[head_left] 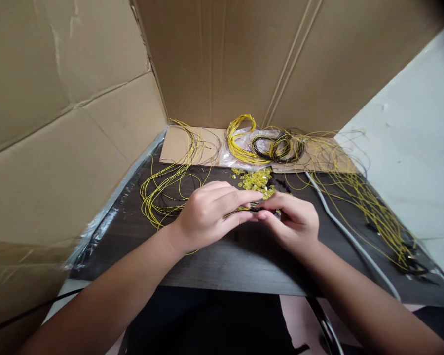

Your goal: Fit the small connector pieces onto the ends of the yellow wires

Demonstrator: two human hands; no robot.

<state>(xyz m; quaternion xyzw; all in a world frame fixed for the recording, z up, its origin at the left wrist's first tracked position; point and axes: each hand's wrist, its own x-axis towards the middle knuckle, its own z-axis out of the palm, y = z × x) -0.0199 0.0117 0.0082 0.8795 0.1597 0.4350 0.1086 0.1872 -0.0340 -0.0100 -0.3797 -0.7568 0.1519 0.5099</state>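
Observation:
Near the middle of the dark table, my left hand (pixel 214 212) and my right hand (pixel 292 217) meet with their fingertips almost touching. The left fingers are closed around a thin bundle of yellow wires (pixel 163 187), whose loose loops spread out to the left. My right thumb and forefinger pinch a small black piece (pixel 258 209) at the wires' end; its exact kind is largely hidden by the fingers. Just behind the fingertips lies a pile of small clear yellow plastic pieces (pixel 257 180), with small black parts (pixel 282 185) beside it.
Coiled yellow wire (pixel 235 143) and coiled black wire (pixel 277 150) rest on a plastic bag and cardboard at the back. More yellow wires (pixel 377 212) with black ends spread along the right. A grey cable (pixel 340 227) crosses the table. Cardboard walls (pixel 244 59) stand behind and left.

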